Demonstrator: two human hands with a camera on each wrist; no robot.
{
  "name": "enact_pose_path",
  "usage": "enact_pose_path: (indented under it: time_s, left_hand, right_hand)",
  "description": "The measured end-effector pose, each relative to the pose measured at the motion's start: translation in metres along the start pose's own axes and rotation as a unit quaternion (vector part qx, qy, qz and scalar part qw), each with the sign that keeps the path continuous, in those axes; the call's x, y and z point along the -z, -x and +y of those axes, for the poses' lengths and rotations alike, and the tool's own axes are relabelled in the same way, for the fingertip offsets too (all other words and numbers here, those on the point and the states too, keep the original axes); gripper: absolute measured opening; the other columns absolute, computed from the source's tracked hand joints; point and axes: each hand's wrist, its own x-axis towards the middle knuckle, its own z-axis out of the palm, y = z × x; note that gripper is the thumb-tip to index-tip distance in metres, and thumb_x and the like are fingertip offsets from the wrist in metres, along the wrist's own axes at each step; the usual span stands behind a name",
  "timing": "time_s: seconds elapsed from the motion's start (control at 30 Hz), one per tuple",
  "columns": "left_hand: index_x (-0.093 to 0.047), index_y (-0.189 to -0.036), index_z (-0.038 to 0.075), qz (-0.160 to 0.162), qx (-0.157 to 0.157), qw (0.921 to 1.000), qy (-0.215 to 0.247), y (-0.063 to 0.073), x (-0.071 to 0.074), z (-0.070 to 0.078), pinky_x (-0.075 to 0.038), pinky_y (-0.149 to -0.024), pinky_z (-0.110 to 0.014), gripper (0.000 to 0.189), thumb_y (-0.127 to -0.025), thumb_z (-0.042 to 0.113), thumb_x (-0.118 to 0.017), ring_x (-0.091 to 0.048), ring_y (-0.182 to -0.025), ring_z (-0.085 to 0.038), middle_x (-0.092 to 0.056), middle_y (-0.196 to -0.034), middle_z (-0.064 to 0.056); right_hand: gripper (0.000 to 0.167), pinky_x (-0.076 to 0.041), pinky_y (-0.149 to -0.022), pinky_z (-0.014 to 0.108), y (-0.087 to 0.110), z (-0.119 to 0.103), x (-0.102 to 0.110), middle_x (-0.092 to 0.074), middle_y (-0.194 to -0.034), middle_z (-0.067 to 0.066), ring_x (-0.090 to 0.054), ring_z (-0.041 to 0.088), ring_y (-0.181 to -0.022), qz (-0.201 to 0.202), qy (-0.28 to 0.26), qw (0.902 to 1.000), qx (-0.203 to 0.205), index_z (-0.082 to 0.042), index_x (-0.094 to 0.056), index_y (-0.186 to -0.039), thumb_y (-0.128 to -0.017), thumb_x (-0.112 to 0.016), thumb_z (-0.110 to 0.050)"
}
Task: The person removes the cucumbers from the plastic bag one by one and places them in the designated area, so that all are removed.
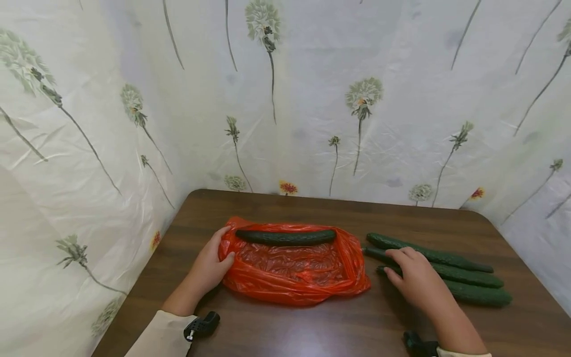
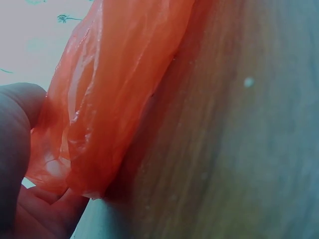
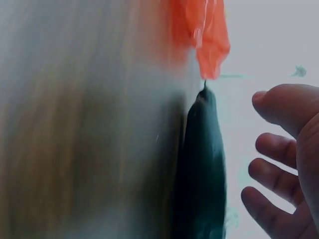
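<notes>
A red plastic bag [image 1: 292, 293] lies spread on the table with its mouth facing up. Inside it, along the far side, is one dark green cucumber [image 1: 285, 238]. My left hand [image 1: 210, 267] pinches the bag's left edge between thumb and fingers; the left wrist view shows the thin red film [image 2: 124, 74] between them. To the right of the bag lie three more cucumbers [image 1: 473, 276], side by side. Over their left ends hovers my right hand [image 1: 416, 278], its fingers loosely spread. The right wrist view shows a gap between that hand and the nearest cucumber [image 3: 202, 164].
Everything rests on a dark brown wooden table [image 1: 330, 327] with rounded far corners. A pale curtain [image 1: 303, 99] printed with dandelions hangs behind the table and along its left side. Black wrist cameras [image 1: 202, 326] sit at both cuffs.
</notes>
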Motion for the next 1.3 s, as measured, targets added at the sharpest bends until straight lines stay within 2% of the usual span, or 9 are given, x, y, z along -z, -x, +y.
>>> enact_pose_path:
  time_s: [0.2,0.43,0.9,1.13,1.3]
  left_hand:
    - [-0.034,-0.16,0.022,0.004,0.0,1.0,0.002,0.0,0.0,0.0,-0.043,-0.114,-0.061,0.073,-0.097,0.011,-0.069,-0.05,-0.141,-0.038,-0.046,-0.158,-0.015]
    - [-0.033,-0.161,0.023,-0.002,-0.004,1.0,-0.006,-0.002,-0.002,0.001,-0.043,-0.114,-0.06,0.073,-0.098,0.013,-0.068,-0.05,-0.141,-0.038,-0.046,-0.159,-0.016]
    - [-0.033,-0.161,0.021,-0.005,0.001,1.0,0.005,-0.001,-0.004,0.001,-0.042,-0.115,-0.06,0.073,-0.098,0.012,-0.068,-0.048,-0.143,-0.038,-0.045,-0.159,-0.016]
    - [-0.034,-0.161,0.021,0.002,-0.003,1.0,0.006,-0.001,-0.004,0.0,-0.043,-0.114,-0.06,0.073,-0.097,0.011,-0.069,-0.05,-0.141,-0.038,-0.047,-0.157,-0.016]
    - [-0.034,-0.161,0.022,0.001,-0.004,1.0,0.003,-0.002,-0.002,0.0,-0.043,-0.114,-0.06,0.073,-0.097,0.012,-0.069,-0.049,-0.142,-0.038,-0.046,-0.158,-0.016]
  right_hand:
    - [0.042,-0.053,-0.093,0.062,-0.011,-0.013,-0.004,-0.066,-0.124,0.016,-0.062,0.041,-0.115,-0.01,-0.011,0.9997,0.02,-0.006,-0.066,-0.135,-0.096,-0.076,-0.02]
    - [0.041,-0.056,-0.091,0.057,-0.018,-0.02,-0.012,-0.066,-0.12,0.011,-0.063,0.035,-0.111,-0.012,0.002,0.9993,0.035,-0.01,-0.067,-0.133,-0.095,-0.078,-0.021]
    - [0.044,-0.058,-0.093,0.053,-0.045,-0.048,-0.029,-0.065,-0.12,0.011,-0.063,0.032,-0.111,0.006,-0.019,0.9976,0.066,-0.007,-0.067,-0.133,-0.092,-0.08,-0.016]
    - [0.046,-0.057,-0.096,0.053,-0.057,-0.064,-0.039,-0.064,-0.122,0.01,-0.063,0.032,-0.113,-0.011,-0.031,0.997,0.07,-0.008,-0.066,-0.135,-0.093,-0.081,-0.019]
    - [0.049,-0.056,-0.098,0.054,-0.063,-0.078,-0.038,-0.064,-0.126,0.011,-0.062,0.033,-0.117,-0.026,-0.033,0.997,0.065,-0.01,-0.064,-0.138,-0.094,-0.08,-0.023]
